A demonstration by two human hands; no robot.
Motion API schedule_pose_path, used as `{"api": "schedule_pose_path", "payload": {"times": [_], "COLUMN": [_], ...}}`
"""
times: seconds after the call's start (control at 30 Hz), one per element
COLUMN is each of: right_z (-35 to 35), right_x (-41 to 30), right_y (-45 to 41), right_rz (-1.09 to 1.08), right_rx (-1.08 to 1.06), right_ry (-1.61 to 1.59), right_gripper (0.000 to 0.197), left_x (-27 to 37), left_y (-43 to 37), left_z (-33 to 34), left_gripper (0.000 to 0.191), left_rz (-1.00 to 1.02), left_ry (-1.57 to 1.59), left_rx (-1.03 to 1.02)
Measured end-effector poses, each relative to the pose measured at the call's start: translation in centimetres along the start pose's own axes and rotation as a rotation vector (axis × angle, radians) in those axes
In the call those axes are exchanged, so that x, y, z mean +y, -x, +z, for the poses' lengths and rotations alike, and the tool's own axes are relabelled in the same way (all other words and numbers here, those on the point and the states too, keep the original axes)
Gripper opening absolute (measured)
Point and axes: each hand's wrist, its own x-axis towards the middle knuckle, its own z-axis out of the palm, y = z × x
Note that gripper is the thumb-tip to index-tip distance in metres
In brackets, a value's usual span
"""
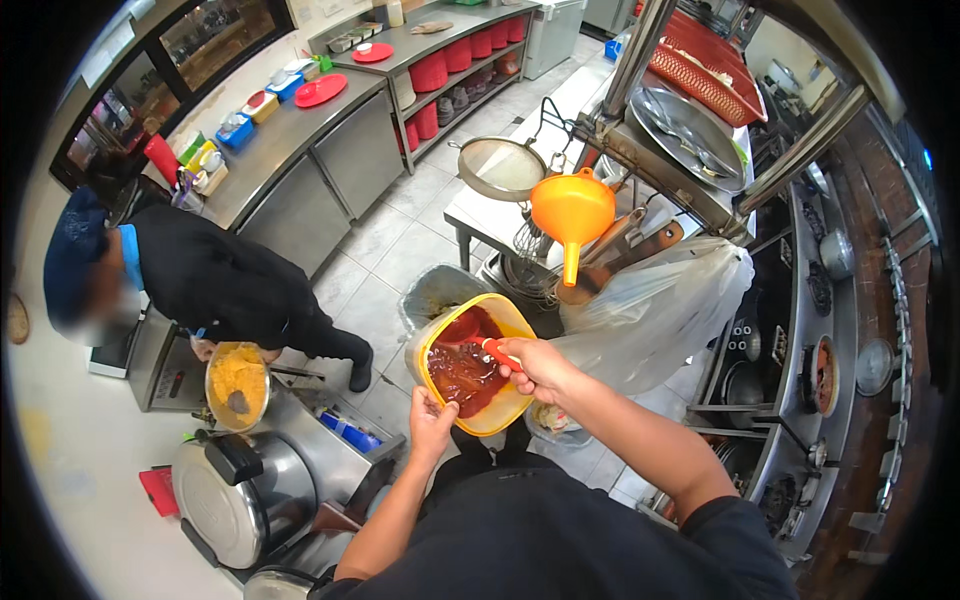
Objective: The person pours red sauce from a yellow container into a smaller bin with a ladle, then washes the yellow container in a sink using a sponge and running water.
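My left hand [431, 424] grips the near left rim of a yellow-rimmed plastic container [512, 417], which is tilted so its inside faces me. Dark red sauce [465, 382] coats its bottom and walls. In my right hand [536, 367] is the red handle of a utensil [495, 351]. Its red head [459, 330] rests in the sauce at the far side, so its full shape is partly hidden. Just beyond the container, an orange funnel [572, 206] hangs from a rack.
A co-worker [225, 247] at the left holds a bowl of yellow food [238, 382]. Below stands a large steel pot [244, 495]. A strainer [502, 166] and plastic bag [660, 315] hang ahead. A stove [795, 360] lines the right; a lined bin [420, 289] stands beyond the container.
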Motion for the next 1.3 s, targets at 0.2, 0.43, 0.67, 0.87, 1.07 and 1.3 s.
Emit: {"api": "schedule_pose_path", "payload": {"times": [0.2, 0.43, 0.67, 0.87, 1.07, 1.3], "right_z": [2.6, 3.3, 2.0, 2.0, 2.2, 3.1], "right_x": [1.5, 1.4, 0.5, 4.7, 0.4, -1.9], "right_y": [1.3, 5.0, 4.0, 5.2, 8.0, 5.3], "right_rz": [-0.388, -0.721, -1.039, -0.96, -0.732, -0.574], "right_rx": [0.014, 0.011, 0.178, 0.057, 0.175, 0.124], "right_ry": [0.794, 1.406, 1.354, 1.304, 1.084, 0.623], "right_gripper": [0.041, 0.041, 0.036, 0.037, 0.034, 0.041], "left_x": [2.8, 4.9, 6.8, 7.3, 6.8, 6.4], "left_y": [-0.8, -2.9, -3.4, -4.2, -3.1, -2.5], "left_z": [-1.9, -4.0, -3.9, -4.4, -3.1, -0.7], "left_gripper": [0.031, 0.027, 0.027, 0.027, 0.03, 0.032], "left_rz": [0.006, 0.053, 0.083, 0.132, 0.123, 0.158], "left_ry": [-0.042, 0.068, 0.168, 0.213, 0.242, 0.102], "left_rx": [-0.005, 0.003, -0.021, -0.04, 0.025, -0.081]}}
